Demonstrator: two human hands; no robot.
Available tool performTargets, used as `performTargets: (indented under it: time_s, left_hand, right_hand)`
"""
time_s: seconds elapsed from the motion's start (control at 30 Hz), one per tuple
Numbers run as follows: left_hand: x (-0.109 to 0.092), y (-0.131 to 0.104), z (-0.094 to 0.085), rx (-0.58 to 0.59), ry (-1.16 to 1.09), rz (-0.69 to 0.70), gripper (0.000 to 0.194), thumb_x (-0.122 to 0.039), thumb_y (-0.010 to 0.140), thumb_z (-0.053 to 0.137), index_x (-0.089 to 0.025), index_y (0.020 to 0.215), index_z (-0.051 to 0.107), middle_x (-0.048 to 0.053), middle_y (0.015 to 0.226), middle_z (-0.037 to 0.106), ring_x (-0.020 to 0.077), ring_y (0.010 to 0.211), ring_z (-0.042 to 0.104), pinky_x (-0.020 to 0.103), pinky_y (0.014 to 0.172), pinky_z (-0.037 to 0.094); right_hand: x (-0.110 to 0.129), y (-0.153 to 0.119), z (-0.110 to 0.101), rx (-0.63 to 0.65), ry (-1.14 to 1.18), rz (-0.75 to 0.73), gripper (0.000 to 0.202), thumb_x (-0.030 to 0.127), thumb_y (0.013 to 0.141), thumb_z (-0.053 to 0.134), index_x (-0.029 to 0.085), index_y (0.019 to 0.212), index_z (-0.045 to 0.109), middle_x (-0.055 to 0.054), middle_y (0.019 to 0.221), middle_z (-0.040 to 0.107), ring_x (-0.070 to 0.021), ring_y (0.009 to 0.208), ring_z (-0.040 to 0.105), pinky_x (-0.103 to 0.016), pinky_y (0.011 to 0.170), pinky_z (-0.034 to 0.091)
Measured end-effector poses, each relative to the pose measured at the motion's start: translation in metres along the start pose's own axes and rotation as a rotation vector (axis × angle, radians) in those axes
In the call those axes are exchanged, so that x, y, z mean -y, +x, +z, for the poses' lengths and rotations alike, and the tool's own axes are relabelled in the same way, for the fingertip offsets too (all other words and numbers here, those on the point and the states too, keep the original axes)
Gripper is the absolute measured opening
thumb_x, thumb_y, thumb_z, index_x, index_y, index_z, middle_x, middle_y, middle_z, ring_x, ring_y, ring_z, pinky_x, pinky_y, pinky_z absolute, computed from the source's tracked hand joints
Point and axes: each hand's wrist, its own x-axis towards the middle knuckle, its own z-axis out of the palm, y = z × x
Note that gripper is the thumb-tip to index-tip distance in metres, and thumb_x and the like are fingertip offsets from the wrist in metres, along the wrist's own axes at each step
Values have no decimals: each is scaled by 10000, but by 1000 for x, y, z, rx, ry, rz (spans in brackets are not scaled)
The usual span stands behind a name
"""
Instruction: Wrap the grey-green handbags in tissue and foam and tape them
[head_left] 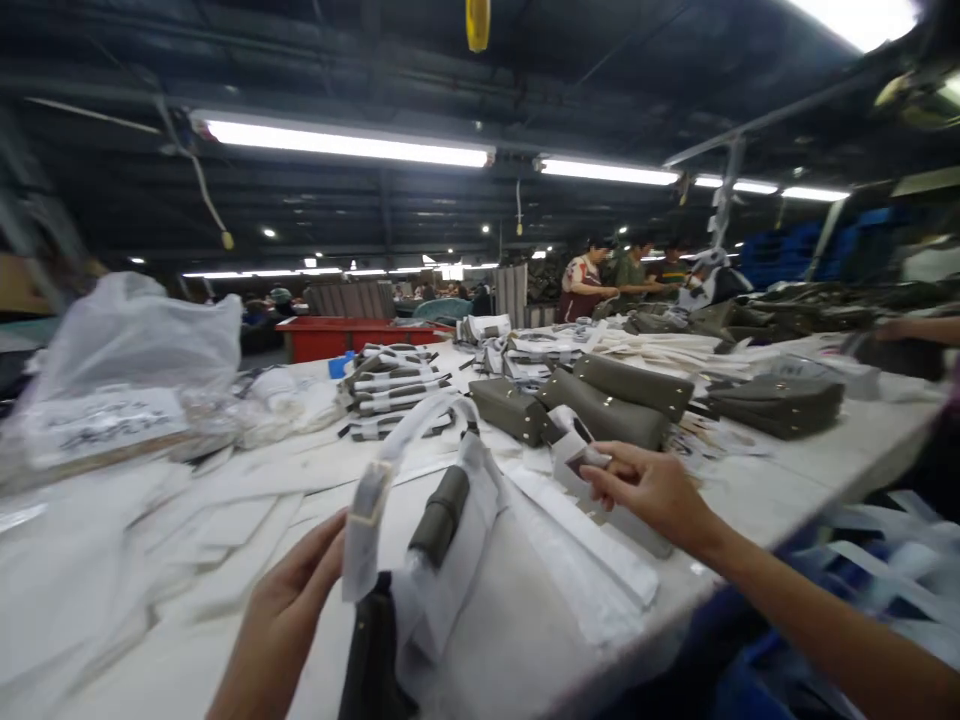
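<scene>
My left hand (289, 600) is at the near edge, its fingers closed on a bag strap (367, 520) covered in white wrapping; the fingertips are hidden behind it. The strap arches away from me toward the middle. Beside it lies a dark olive handle piece (441, 515) partly wrapped in white sheet. My right hand (652, 490) pinches the end of a white wrapping strip (596, 457) between thumb and fingers, just in front of the olive handbags (611, 405). Flat white strips (577, 540) lie on the table under and between my hands.
Several wrapped straps (397, 390) are piled further back on the white table (555, 640). A clear plastic bag (142, 340) stands at left, and flat white sheets (202, 540) lie before it. Another person's arm (919, 330) reaches in at right. Blue bins of strips (885, 570) sit below the table's right edge.
</scene>
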Motion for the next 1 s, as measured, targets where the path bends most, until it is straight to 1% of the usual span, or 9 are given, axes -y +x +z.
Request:
performTargets:
  time_s: [0.1,0.2,0.3,0.4,0.53,0.67,0.83,0.93,1.0]
  left_hand:
    - [-9,6,7,172,-183,-56,477,-532,820,679,-207,1169,685,96,1237,681,328,1170,598,421,980,470]
    - [-20,12,14,265,-242,-109,505,-528,805,685,-173,1164,691,143,1212,687,325,1115,629,418,923,485]
    - [-35,15,17,318,-249,-117,532,-558,809,663,-161,1162,691,158,1169,702,310,1079,646,418,919,485]
    - [-50,21,15,368,-239,-114,553,-606,814,640,-158,1132,701,142,1114,719,292,1065,645,406,946,466]
    - [-70,43,7,375,-188,-111,652,-741,823,525,-146,1003,721,105,983,735,272,1014,638,392,947,447]
    - [-91,64,2,452,-122,-108,631,-752,770,588,-143,861,725,84,869,734,251,918,654,375,920,458]
    - [-109,75,5,545,-17,-133,484,-627,740,710,-149,809,736,63,802,730,220,821,655,361,871,477]
    - [-109,76,5,618,17,-172,377,-498,675,810,-139,759,729,61,749,717,218,754,654,352,790,500]
    - [-107,77,4,651,10,-189,346,-431,645,845,-124,735,716,73,746,711,212,717,647,339,736,507]
  right_hand:
    - [41,-15,57,155,296,75,447,535,806,697,159,1047,676,-22,619,713,-170,488,637,-266,504,486]
    - [76,-24,102,252,484,147,419,546,776,718,149,905,680,-23,560,682,-139,436,579,-237,446,435]
    - [102,-25,136,235,612,186,415,545,754,742,145,817,653,-22,544,668,-95,386,502,-212,412,375]
    - [120,-20,160,167,772,208,431,549,743,761,141,807,635,-20,574,671,-63,383,447,-192,398,329]
    - [137,-12,177,106,942,230,452,558,740,766,147,860,621,-27,661,700,-46,384,414,-181,375,274]
    - [150,-8,181,61,1015,241,457,562,724,773,157,869,621,-26,680,706,-46,374,405,-185,365,241]
    - [160,-20,181,42,1156,326,452,544,692,796,170,857,601,-5,674,686,-38,367,381,-185,364,223]
    - [159,-31,184,91,1201,391,434,526,720,783,168,876,593,-32,762,709,-28,373,374,-182,368,242]
    - [158,-35,186,100,1199,378,429,529,748,763,168,886,579,-43,785,718,-26,372,372,-180,367,243]
